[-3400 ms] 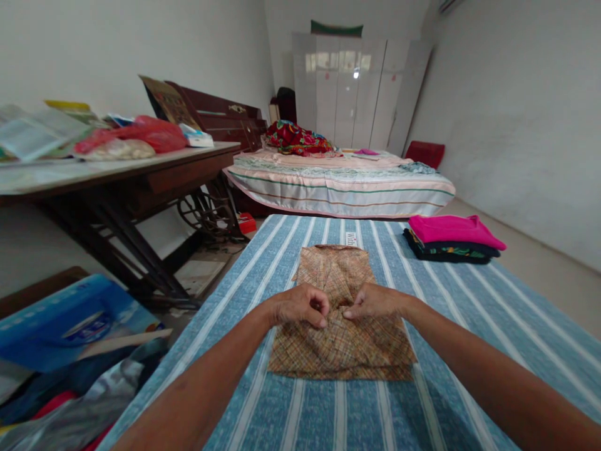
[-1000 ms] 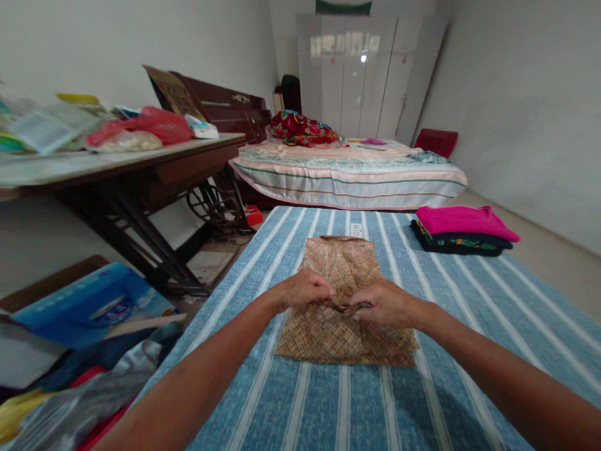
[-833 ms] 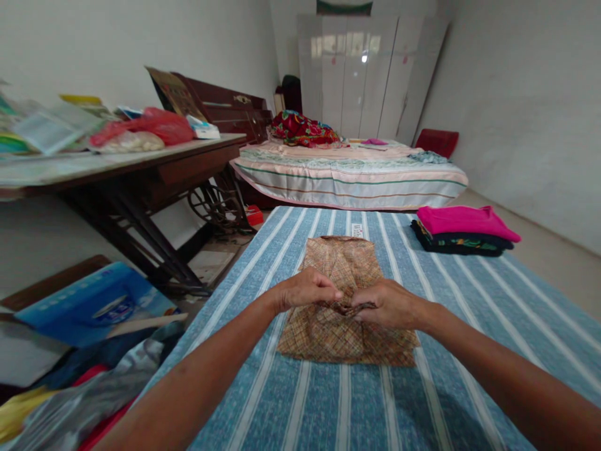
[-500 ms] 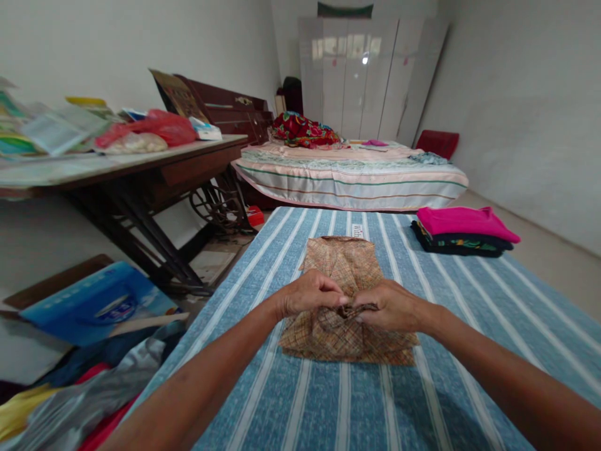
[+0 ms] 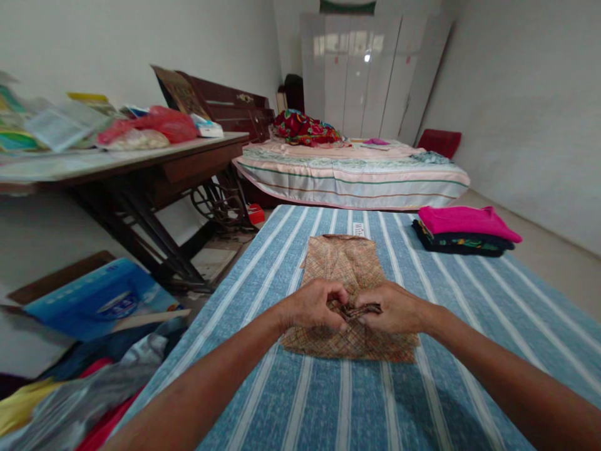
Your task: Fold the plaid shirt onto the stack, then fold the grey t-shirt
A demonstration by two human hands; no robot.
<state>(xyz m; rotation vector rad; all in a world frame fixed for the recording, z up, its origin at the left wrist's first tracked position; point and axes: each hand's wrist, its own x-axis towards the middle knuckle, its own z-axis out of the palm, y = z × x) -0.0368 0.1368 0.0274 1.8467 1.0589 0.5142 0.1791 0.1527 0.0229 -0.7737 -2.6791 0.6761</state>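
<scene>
Two bare hands, one brown checked cloth [image 5: 342,260]. Cloth lies on one blue striped sheet [image 5: 225,376], its middle bunched up. Right hand [image 5: 392,307]: one, clamped on the gathered fold. Left hand [image 5: 319,305]: one, curled at the same fold, thumb and forefinger tips apart. Far right: one folded stack [image 5: 462,241], one pink piece on top, dark layers below, exact count unclear.

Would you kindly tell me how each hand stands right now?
Left hand: curled at the checked cloth, thumb and forefinger parted; grip cannot be told.
Right hand: closed, holding a bunched fold of it.
</scene>
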